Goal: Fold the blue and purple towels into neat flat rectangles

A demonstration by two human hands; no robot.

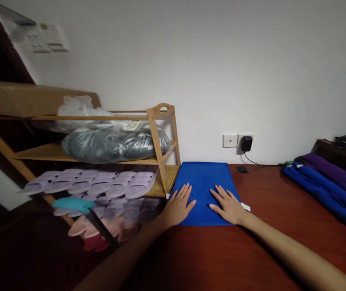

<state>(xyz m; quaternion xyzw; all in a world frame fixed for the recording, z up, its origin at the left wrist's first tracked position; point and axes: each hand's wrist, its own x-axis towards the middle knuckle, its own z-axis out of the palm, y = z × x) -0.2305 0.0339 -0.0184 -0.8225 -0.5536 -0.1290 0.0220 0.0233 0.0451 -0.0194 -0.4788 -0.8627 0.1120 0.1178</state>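
Observation:
A blue folded cloth (205, 178), towel-like, lies flat on the reddish-brown table (270, 238), its far edge close to the wall. My left hand (177, 207) rests on its left side with the palm down and the fingers stretched out. On the right side my right hand (227, 205) presses flat in the same way, fingers spread. Neither hand grips anything. A white tag (245, 207) sticks out from the cloth's right edge beside my right wrist.
Blue folded cloths (324, 190) and a purple one (336, 171) lie at the table's right. Left of the table stands a wooden rack (161, 141) with several lilac slippers (139, 184) and plastic-wrapped bundles (100, 141). A black plug adapter (246, 143) with a cable sits in the wall socket.

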